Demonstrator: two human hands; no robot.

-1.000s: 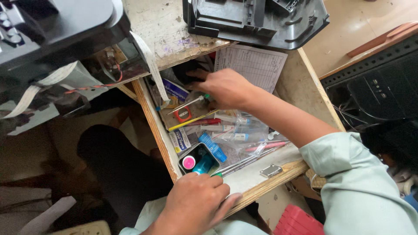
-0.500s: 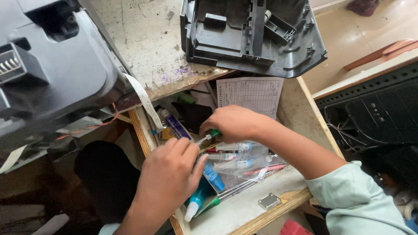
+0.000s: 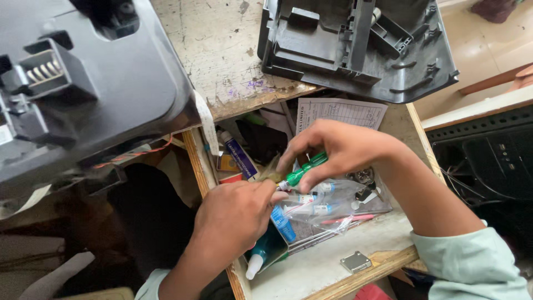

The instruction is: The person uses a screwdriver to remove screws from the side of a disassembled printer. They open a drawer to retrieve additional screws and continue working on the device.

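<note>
My right hand (image 3: pixel 341 150) grips a small green-handled screwdriver (image 3: pixel 304 170) over an open wooden drawer (image 3: pixel 327 266). My left hand (image 3: pixel 236 214) is closed, its fingertips pinching the screwdriver's tip end; whether it holds something small there I cannot tell. Under the hands lie a clear plastic bag (image 3: pixel 327 208) with small parts, a blue tube (image 3: pixel 282 222) and a teal bottle with a white nozzle (image 3: pixel 261 255).
A dark grey printer body (image 3: pixel 72 94) sits at the left on the worn tabletop (image 3: pixel 222 50), with a black plastic cover (image 3: pixel 361 44) at top right. The drawer also holds a printed paper (image 3: pixel 341 111), a white-and-blue tube (image 3: pixel 239 155) and a metal latch (image 3: pixel 355 261). A black computer case (image 3: pixel 488 161) stands at right.
My left hand rose from the drawer's front edge to meet the right hand at the screwdriver's tip. The view tilted up, showing more of the tabletop.
</note>
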